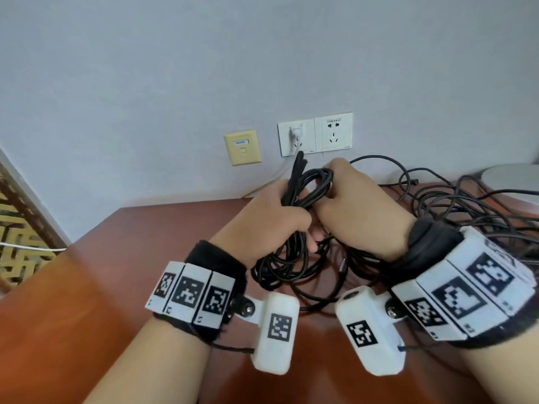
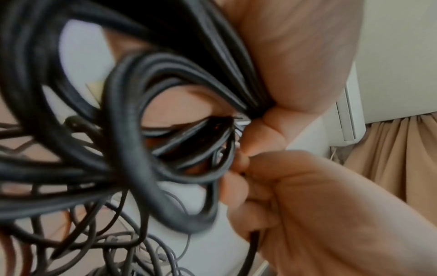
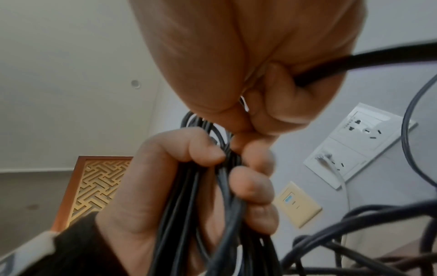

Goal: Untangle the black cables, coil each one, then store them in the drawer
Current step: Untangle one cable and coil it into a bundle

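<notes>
Above the reddish-brown table (image 1: 131,258), my left hand (image 1: 277,217) grips a bundle of black cable loops (image 1: 309,185); in the right wrist view its fingers (image 3: 250,188) curl round the strands (image 3: 189,214). My right hand (image 1: 355,205) is right beside it, fisted on a single black cable strand (image 3: 354,61) that runs off to the right. The bundle's lower loops (image 1: 285,266) hang down onto the table. A tangle of loose black cables (image 1: 452,205) spreads over the table to the right. The drawer is not in view.
On the wall behind are two white sockets (image 1: 332,134), one with a white plug (image 1: 296,132), and a yellow network plate (image 1: 242,147). A white round object (image 1: 513,182) sits at the table's far right. A wooden lattice panel (image 1: 17,228) stands left of the table.
</notes>
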`<state>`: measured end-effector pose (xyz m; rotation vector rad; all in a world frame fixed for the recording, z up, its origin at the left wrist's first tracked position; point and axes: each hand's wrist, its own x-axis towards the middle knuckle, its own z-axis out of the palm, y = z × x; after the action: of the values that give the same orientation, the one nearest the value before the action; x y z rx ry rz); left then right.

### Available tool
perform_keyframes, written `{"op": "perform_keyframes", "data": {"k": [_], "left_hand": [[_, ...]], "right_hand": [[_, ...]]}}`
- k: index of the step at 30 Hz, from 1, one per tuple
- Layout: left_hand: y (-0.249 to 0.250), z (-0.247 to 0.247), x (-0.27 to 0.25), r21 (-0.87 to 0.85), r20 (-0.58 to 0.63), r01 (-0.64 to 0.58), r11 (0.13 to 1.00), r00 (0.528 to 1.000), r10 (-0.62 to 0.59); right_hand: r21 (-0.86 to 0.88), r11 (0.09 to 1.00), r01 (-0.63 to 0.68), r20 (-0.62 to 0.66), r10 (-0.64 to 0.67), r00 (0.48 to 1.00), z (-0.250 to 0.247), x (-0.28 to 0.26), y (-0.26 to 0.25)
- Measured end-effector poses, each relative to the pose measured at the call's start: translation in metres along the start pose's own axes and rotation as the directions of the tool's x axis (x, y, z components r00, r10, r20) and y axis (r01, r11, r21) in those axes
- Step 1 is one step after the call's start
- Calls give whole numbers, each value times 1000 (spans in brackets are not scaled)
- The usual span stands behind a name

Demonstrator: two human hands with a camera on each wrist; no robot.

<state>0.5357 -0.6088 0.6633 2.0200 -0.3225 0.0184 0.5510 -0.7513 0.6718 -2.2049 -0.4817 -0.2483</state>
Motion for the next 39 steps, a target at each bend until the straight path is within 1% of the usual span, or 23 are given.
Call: {"op": "perform_keyframes", "data": {"k": [2, 4, 5, 6, 8, 9, 11, 13, 14, 15, 17, 18, 20, 22, 23, 24, 26, 29, 32, 34, 35, 36, 39], "left_hand": [[4, 0, -2, 24, -19, -14, 1000, 1000, 15], [5, -6, -3, 49, -38, -46, 998, 998, 48], [5, -11, -3, 82, -82, -55, 995, 995, 62], [3, -17, -3, 99, -155, -54, 994, 985, 69], [0, -30, -2, 56, -313, -51, 997, 948, 66], [-2, -35, -2, 38, -368, -49, 998, 928, 60], [-6, -40, 0, 29, -444, -36, 999, 895, 45], [-8, -40, 1, 43, -474, -35, 998, 879, 51], [-8, -38, 2, 44, -476, -42, 998, 877, 58], [-9, -34, 3, 32, -471, -53, 998, 880, 62], [-8, -23, 4, -16, -461, -69, 998, 886, 53], [-8, -17, 5, -50, -458, -78, 996, 888, 47], [-6, -6, 6, -96, -442, -90, 991, 896, 38], [-6, 0, 5, -137, -422, -99, 986, 906, 32], [-5, 2, 5, -206, -388, -101, 973, 922, 14], [-4, 2, 4, -295, -351, -102, 950, 936, -9], [-3, 3, 4, -503, -275, -106, 858, 960, -43], [-3, -2, 3, -695, -184, -52, 717, 977, -107], [-3, -3, 3, -747, -169, -25, 664, 974, -154], [0, 2, 2, -786, -142, -4, 618, 974, -174], [-1, 5, 3, -810, -129, -2, 587, 976, -175], [-3, 8, 3, -818, -121, -5, 575, 979, -164], [-2, 14, 3, -779, -117, -6, 627, 984, -136]], "right_hand": [[30, 1000, 5, -24, -5, 1000, 0, 1, 1], [64, 998, 7, -9, -6, 1000, -2, 1, 1], [46, 999, -1, 22, 0, 1000, -6, 2, 2], [8, 1000, -4, 73, 4, 997, -10, 2, 3], [-55, 998, -11, 220, 23, 975, -21, 4, 7], [-67, 997, -22, 282, 40, 959, -27, 4, 8], [-89, 995, -32, 362, 62, 930, -34, 4, 10], [-77, 997, -27, 385, 55, 921, -34, 4, 10], [-51, 999, -13, 351, 30, 936, -30, 5, 9], [-6, 1000, -1, 281, 2, 960, -23, 6, 7], [120, 993, 19, 103, -32, 994, -7, 6, 2], [167, 985, 40, 32, -46, 998, 2, 5, -2], [197, 976, 96, -54, -87, 995, 16, 0, -10], [160, 975, 154, -111, -137, 984, 24, -5, -13], [138, 975, 176, -128, -159, 979, 26, -7, -13], [122, 972, 199, -132, -183, 974, 26, -8, -13], [69, 968, 242, -118, -233, 965, 26, -9, -12], [-13, 960, 280, -83, -280, 957, 27, -11, -12], [-66, 960, 272, -42, -275, 960, 28, -14, -14], [-155, 953, 259, -26, -266, 964, 26, -17, -18], [-214, 942, 257, -10, -266, 964, 25, -19, -21], [-260, 932, 252, 5, -260, 966, 22, -20, -24], [-316, 922, 224, 43, -222, 974, 17, -23, -31]]}}
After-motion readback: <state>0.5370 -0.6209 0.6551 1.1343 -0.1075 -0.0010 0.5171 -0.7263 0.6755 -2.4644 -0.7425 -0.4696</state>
